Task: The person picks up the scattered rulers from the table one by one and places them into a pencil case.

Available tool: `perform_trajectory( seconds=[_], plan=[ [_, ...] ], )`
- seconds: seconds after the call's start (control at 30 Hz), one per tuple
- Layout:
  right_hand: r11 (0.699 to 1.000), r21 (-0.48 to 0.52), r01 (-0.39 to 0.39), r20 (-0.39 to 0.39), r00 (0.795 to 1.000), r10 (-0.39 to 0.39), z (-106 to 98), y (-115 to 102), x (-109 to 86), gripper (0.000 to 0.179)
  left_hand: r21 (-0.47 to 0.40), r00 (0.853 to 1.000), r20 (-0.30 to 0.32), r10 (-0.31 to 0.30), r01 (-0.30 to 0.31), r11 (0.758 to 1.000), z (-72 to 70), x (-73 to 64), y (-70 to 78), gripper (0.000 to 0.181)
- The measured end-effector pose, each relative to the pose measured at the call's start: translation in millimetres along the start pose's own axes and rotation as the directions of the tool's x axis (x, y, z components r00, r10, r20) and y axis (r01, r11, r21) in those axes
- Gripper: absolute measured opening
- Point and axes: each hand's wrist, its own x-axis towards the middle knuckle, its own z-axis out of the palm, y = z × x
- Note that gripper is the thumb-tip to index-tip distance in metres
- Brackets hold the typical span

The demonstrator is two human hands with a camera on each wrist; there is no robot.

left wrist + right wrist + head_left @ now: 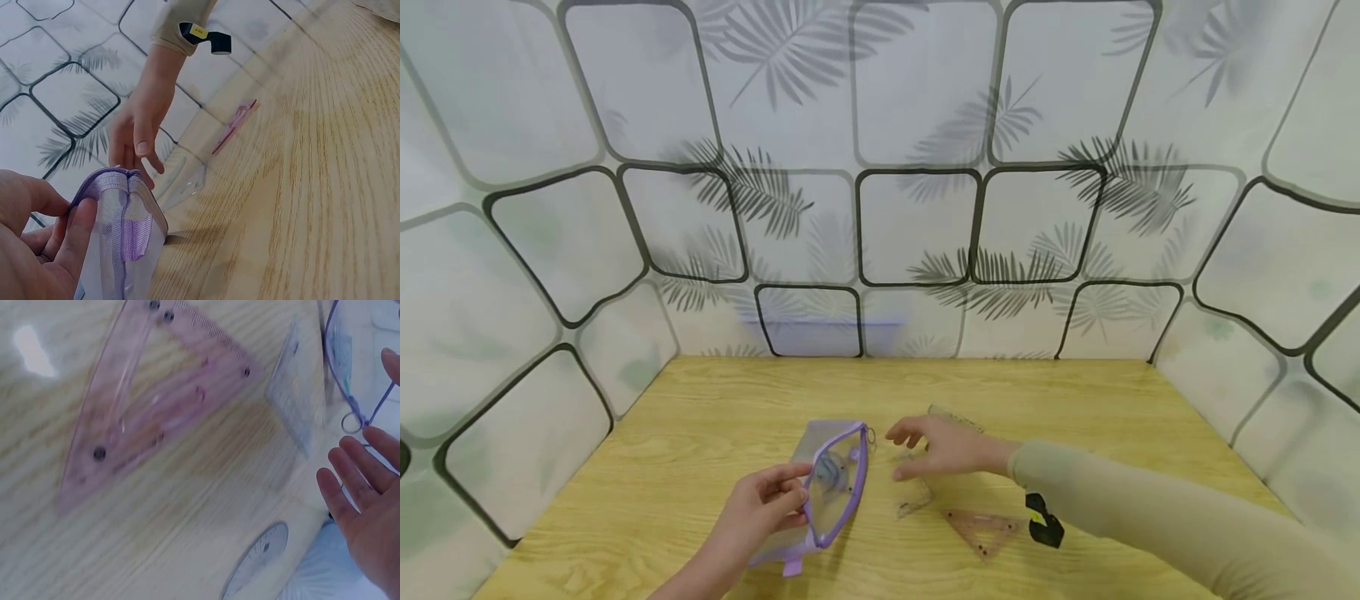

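Note:
My left hand (760,510) pinches one edge of the mouth of a translucent pouch (820,435) with a purple zipper (859,483). The pouch's mouth gapes toward the right, and something bluish (829,472) shows inside it. My right hand (946,447) is just right of the pouch, fingers loosely spread and holding nothing, close to the zipper's ring (871,436). Below that hand lies a clear set square (290,394). A pink set square (187,415) rests nearer the front, and a clear protractor (256,562) lies beyond the right hand.
The wooden table (715,417) is enclosed by patterned fabric walls (917,225) at the back and both sides. A black strap with a yellow mark (1043,521) hangs from the right sleeve (1090,483).

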Motion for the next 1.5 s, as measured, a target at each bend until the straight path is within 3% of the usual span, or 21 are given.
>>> perform_trajectory(
  seconds=[0.33, 0.63, 1.03, 1.27, 1.5],
  plan=[
    [0.991, -0.132, 0.015, -0.042, 0.999, -0.021, -12, 21, 0.9, 0.059, -0.003, 1.0, 0.011, -0.017, 0.017, 1.0, -1.0, 0.4, -1.1, 0.047],
    [0.988, -0.149, 0.034, -0.054, 0.998, -0.042, -19, 41, 2.0, 0.056, -0.002, 1.0, 0.014, -0.026, 0.026, 1.0, -1.2, 0.4, -0.6, 0.048],
    [0.968, -0.247, -0.039, -0.132, 0.991, 0.007, -30, 74, 7.7, 0.057, -0.006, 1.0, 0.011, -0.029, 0.029, 1.0, -1.7, 1.0, -0.5, 0.048],
    [0.974, -0.204, -0.097, -0.184, 0.981, 0.06, -34, 91, 9.8, 0.06, -0.011, 0.999, 0.01, -0.035, 0.035, 0.999, -0.7, 1.2, -0.2, 0.048],
    [0.975, -0.195, -0.102, -0.234, 0.971, 0.055, -32, 106, 9.4, 0.058, -0.027, 1.0, 0.018, -0.017, 0.017, 0.999, 1.8, 2.1, 0.2, 0.049]
  ],
)
